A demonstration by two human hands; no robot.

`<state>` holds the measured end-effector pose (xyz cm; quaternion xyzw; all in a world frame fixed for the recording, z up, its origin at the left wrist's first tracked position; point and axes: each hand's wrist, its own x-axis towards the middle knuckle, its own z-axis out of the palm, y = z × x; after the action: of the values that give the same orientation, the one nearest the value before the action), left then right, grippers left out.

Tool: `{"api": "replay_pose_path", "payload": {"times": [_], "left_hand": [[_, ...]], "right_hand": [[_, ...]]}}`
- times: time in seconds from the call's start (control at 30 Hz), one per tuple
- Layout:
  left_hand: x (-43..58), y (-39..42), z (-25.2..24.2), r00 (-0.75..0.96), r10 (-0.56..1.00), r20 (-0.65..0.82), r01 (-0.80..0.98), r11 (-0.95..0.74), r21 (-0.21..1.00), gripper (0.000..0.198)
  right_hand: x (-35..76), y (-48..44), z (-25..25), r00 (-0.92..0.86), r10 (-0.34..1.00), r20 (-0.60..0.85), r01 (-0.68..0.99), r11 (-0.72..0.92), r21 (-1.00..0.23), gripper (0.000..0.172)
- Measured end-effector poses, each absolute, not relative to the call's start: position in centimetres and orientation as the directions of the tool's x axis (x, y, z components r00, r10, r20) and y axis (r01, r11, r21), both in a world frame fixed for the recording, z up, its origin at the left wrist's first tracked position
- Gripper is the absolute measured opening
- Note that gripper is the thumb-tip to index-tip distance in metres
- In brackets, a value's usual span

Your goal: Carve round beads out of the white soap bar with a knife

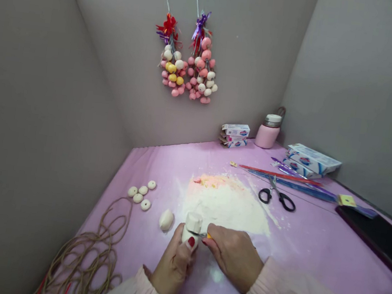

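My left hand (173, 264) is wrapped round a white, rounded block (194, 222), held upright at the near edge of a patch of white powder (229, 207). In my right hand (234, 255) is a small tool with a yellow handle (209, 236), its thin metal blade touching the side of the block. Left of the block a white lump (166, 220) lies on the table. Beyond it sit several round white beads (137, 198) with holes. Pinkish-orange crumbs lie along the far side of the powder.
Brown cord (89, 260) lies coiled at the lower left. Black-handled scissors (278, 195), ribbons (285, 182), a dark flat object (379, 238), small boxes (312, 158) and a pink jar (267, 133) are at the right. Bead bunches (202, 68) hang on the grey back wall.
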<state>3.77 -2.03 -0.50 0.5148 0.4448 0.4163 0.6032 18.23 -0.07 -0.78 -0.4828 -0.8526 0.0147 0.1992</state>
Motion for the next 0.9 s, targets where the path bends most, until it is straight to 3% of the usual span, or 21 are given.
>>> {"api": "replay_pose_path", "payload": {"times": [0.37, 0.47, 0.53, 0.63, 0.73, 0.9], "left_hand": [[3.3, -1.6, -1.0, 0.311, 0.940, -0.138, -0.326, 0.242, 0.914, 0.033], [3.1, -1.6, -0.5, 0.287, 0.953, -0.101, -0.363, 0.205, 0.909, 0.031], [3.1, -1.7, -0.3, 0.255, 0.964, -0.074, -0.277, 0.146, 0.950, 0.026], [3.3, -1.7, -0.3, 0.165, 0.986, 0.005, -0.005, -0.004, 1.000, 0.023], [3.6, -2.0, -0.2, 0.060, 0.988, 0.141, 0.236, -0.152, 0.960, 0.025], [3.7, -2.4, 0.0, 0.126, 0.979, 0.160, 0.311, -0.192, 0.931, 0.024]], "right_hand": [[18.9, 0.4, -0.8, -0.381, 0.872, 0.307, 0.898, 0.428, -0.100, 0.034], [19.5, 0.6, -0.7, -0.290, 0.900, 0.326, 0.928, 0.347, -0.132, 0.031], [19.7, 0.6, -0.3, -0.232, 0.909, 0.346, 0.917, 0.323, -0.233, 0.030], [19.5, 0.3, 0.4, -0.194, 0.918, 0.345, 0.857, 0.330, -0.395, 0.028], [19.0, -0.2, 1.1, -0.226, 0.924, 0.310, 0.786, 0.360, -0.502, 0.025], [18.5, -0.3, 1.4, -0.326, 0.913, 0.243, 0.625, 0.401, -0.670, 0.020]]}}
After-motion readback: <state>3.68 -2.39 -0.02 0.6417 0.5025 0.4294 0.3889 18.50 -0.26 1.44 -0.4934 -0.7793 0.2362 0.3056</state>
